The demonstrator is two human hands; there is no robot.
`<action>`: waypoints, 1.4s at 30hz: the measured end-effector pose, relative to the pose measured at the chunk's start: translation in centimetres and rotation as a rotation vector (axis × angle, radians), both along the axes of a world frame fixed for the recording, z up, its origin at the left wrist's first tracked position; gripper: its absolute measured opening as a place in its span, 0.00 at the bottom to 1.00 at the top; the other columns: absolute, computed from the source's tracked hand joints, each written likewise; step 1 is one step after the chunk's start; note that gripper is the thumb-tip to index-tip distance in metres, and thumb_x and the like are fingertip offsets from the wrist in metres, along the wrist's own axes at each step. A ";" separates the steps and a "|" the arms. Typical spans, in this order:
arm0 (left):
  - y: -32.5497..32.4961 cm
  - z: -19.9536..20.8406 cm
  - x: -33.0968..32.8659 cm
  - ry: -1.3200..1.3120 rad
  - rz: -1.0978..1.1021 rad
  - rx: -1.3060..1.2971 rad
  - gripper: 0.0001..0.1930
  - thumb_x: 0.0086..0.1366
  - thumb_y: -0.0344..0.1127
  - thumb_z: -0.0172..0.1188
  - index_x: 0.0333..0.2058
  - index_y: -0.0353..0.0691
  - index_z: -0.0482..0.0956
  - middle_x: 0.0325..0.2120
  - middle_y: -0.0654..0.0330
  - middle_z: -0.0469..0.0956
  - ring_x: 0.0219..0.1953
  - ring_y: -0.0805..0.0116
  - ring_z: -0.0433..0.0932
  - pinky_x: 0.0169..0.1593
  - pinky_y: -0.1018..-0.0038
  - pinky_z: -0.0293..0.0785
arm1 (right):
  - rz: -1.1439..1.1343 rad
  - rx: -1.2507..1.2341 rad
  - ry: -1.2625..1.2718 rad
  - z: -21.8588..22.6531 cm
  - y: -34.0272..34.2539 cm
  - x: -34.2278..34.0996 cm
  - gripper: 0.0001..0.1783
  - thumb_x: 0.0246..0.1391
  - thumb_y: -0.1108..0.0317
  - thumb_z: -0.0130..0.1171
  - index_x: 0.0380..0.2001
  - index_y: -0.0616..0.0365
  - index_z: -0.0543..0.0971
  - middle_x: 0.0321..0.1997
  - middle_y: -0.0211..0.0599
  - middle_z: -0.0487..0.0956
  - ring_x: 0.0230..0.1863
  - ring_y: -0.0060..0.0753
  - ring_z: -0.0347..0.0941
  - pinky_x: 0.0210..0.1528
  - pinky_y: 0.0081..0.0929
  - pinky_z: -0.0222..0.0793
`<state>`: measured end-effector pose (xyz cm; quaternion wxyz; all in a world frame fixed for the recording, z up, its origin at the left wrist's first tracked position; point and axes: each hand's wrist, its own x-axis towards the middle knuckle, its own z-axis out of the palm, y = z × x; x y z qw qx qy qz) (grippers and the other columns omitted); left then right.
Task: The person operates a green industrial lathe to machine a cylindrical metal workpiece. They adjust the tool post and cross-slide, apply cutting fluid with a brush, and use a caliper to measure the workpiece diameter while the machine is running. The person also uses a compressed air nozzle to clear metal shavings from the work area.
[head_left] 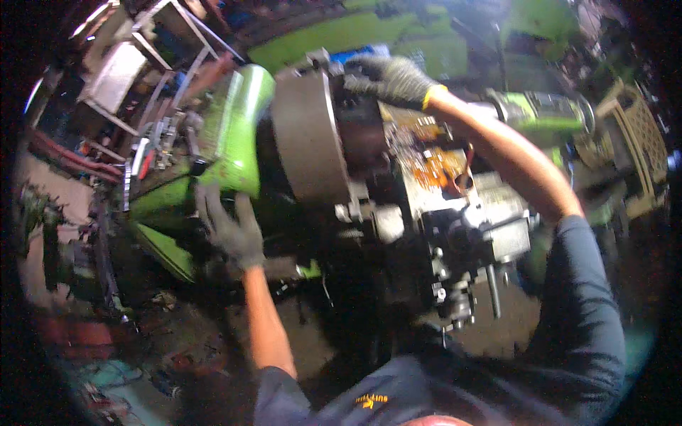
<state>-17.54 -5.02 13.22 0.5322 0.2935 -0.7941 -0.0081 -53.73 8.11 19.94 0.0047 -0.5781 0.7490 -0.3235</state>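
Spanning a thick steel disc (305, 138) beside a glossy, rounded green housing (238, 135)
Knit-gloved left hand (233, 231) splayed by the housing's lower end; right hand (394, 82), arm bent, near the disc's top, grip unclear

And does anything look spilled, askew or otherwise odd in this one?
One thing stands out: a glistening orange-brown patch on the machine, right of the large round metal part. Its uneven, shiny colour contrasts with the grey metal around it. It could be oil or residue; the blur hides which.
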 end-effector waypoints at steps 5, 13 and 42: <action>12.4 -25.0 12.6 -0.292 0.234 0.555 0.22 0.65 0.41 0.62 0.54 0.34 0.76 0.54 0.44 0.76 0.57 0.43 0.73 0.63 0.51 0.66 | -0.163 0.246 -0.106 -1.1 11.4 0.2 0.20 0.61 0.51 0.62 0.41 0.59 0.84 0.37 0.42 0.84 0.37 0.36 0.81 0.43 0.35 0.75; 13.9 -48.1 19.8 0.444 0.096 2.386 0.17 0.64 0.47 0.62 0.45 0.43 0.79 0.46 0.55 0.80 0.48 0.52 0.79 0.51 0.50 0.75 | -0.626 0.378 -0.659 -10.7 21.5 -1.9 0.27 0.56 0.46 0.66 0.46 0.58 0.83 0.35 0.37 0.85 0.27 0.25 0.80 0.28 0.27 0.76; 33.4 -14.5 1.3 0.437 0.099 1.180 0.18 0.65 0.28 0.61 0.53 0.29 0.76 0.46 0.57 0.78 0.41 0.71 0.77 0.43 0.75 0.76 | -0.245 -0.391 -0.615 -17.6 28.2 -4.3 0.11 0.57 0.64 0.68 0.39 0.58 0.85 0.34 0.37 0.85 0.36 0.26 0.82 0.43 0.28 0.77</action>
